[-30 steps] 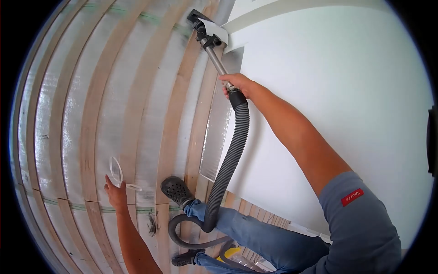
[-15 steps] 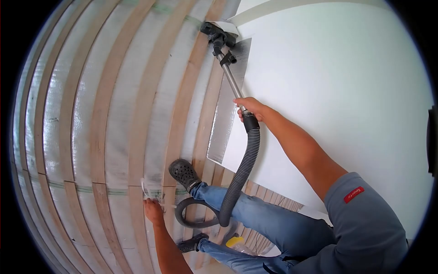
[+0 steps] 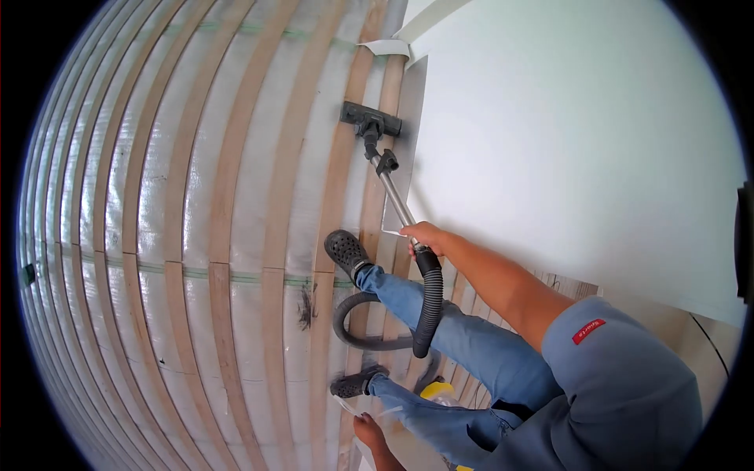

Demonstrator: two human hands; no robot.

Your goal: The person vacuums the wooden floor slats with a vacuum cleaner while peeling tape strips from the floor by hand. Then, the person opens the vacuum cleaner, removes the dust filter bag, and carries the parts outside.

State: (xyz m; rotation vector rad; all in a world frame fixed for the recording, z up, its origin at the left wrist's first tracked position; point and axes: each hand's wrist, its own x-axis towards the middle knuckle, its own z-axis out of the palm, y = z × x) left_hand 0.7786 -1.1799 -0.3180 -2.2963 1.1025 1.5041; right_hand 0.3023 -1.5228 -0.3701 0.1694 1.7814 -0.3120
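Note:
My right hand (image 3: 426, 235) is closed around the metal wand (image 3: 395, 196) of a vacuum cleaner, just above its ribbed grey hose (image 3: 431, 306). The wide black floor head (image 3: 371, 120) lies across the wooden battens close to the white wall. A small white strip (image 3: 393, 232) shows beside my right fingers; whether they hold it I cannot tell. Low in the view, my left hand (image 3: 367, 429) pinches thin white strips (image 3: 346, 406) near my rear clog (image 3: 357, 381). My other black clog (image 3: 345, 251) stands on the battens.
Long wooden battens (image 3: 283, 173) run over a shiny, pale sheet (image 3: 255, 141). A white wall (image 3: 581, 141) rises on the right, with a curled white piece (image 3: 385, 47) at its far corner. The hose loops beside my legs. Something yellow (image 3: 437, 389) sits behind them.
The floor head has come back from the far corner toward me. My left hand has moved from between the battens to beside my rear foot, carrying white strips. The view has shifted.

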